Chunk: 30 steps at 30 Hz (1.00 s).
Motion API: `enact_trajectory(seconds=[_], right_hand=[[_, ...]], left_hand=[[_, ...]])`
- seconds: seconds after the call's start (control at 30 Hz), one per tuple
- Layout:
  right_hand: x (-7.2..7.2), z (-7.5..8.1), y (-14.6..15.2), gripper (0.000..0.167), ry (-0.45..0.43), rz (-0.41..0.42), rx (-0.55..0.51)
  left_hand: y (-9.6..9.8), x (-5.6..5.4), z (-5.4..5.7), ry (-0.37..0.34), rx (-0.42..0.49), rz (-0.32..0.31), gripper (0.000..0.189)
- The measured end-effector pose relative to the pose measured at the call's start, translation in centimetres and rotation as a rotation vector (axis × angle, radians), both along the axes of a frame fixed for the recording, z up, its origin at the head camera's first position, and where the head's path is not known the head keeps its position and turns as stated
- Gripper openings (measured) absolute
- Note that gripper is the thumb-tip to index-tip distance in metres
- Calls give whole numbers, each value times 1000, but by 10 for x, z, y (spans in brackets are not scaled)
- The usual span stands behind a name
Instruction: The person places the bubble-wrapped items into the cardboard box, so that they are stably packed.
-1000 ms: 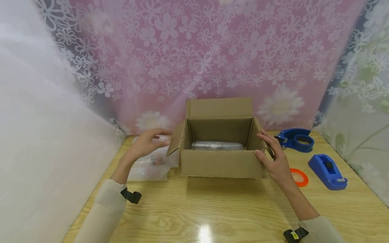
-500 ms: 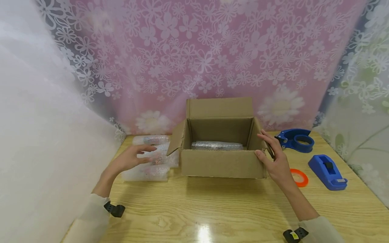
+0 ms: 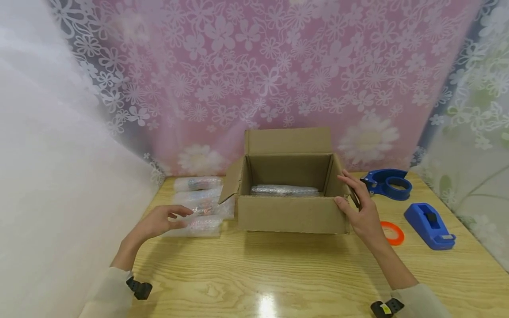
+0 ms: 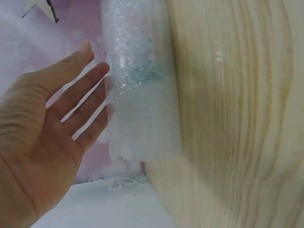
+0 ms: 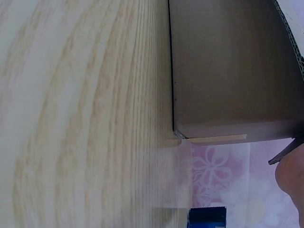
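Observation:
An upright cardboard box [image 3: 293, 214] stands with its top flaps spread. Inside lies a bubble-wrapped package [image 3: 284, 190]. My right hand [image 3: 361, 216] grips the box's right front corner, thumb at the front and fingers along the right side flap. In the right wrist view only part of that hand [image 5: 292, 175] shows beside the flap. My left hand [image 3: 161, 221] hovers by the nearest of several bubble-wrapped packages [image 3: 204, 226] left of the box, holding nothing. From the left wrist, its fingers look extended beside a bubble-wrapped roll [image 4: 142, 90]; contact is hard to tell.
On the right of the wooden table [image 3: 222, 274] are a blue tape gun [image 3: 383, 179], a blue tape dispenser [image 3: 427, 225] and an orange tape ring [image 3: 393, 234]. A floral curtain [image 3: 278, 79] hangs close behind the box. A white sheet [image 3: 59, 198] borders the left.
My left hand has moved away from the box's left flap, leftward and nearer to me, down to the nearest wrapped package. My right hand and the box have stayed put.

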State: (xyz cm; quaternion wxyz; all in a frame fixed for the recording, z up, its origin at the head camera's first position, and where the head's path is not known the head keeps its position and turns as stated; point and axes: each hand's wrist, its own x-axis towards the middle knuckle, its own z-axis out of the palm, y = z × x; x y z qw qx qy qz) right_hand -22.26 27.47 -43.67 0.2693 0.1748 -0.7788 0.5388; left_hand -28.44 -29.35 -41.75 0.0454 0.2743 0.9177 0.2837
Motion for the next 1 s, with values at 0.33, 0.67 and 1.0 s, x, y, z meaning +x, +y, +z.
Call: enact_trajectory(seconds=[0.33,0.67,1.0], right_hand=[[3,1,1,61,5,6,-11],[4,2,3,60,5,-1,-7],[3,0,1,60,5,15,-7]], left_hand=[[-5,-3,-19,-64,-33,16,53],[-1,-4,-38,41,32,19,64],[-4,0,-42,88,62,43,54]])
